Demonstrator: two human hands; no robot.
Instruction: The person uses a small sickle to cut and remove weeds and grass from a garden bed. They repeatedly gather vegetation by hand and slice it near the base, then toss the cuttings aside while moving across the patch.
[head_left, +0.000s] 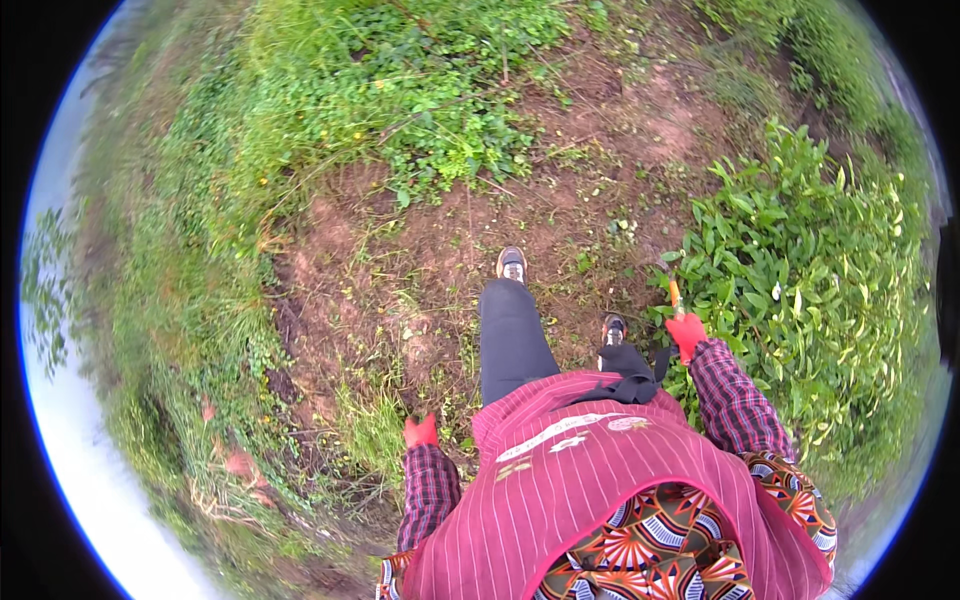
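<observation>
My right hand (686, 335), in a red glove, is closed around the orange handle of a hand tool (676, 295). The tool's far end reaches toward a leafy green shrub (802, 277) and is too small and partly hidden to identify. On the other side, my left hand (421, 431), also red-gloved, hangs low beside a grass tuft (371, 427); its fingers are too small to make out. Between the hands are my striped magenta apron (592, 465), dark trousers (513, 337) and two shoes, one foot (512, 264) well ahead of the other (613, 330).
Brown soil (442, 240) with scattered cut or pulled plant bits lies around my feet. Dense low weeds (450, 90) grow ahead, and taller grass (202, 262) lines the left. A thin dry stem (442, 109) crosses the weeds. The shrub stands close on the right.
</observation>
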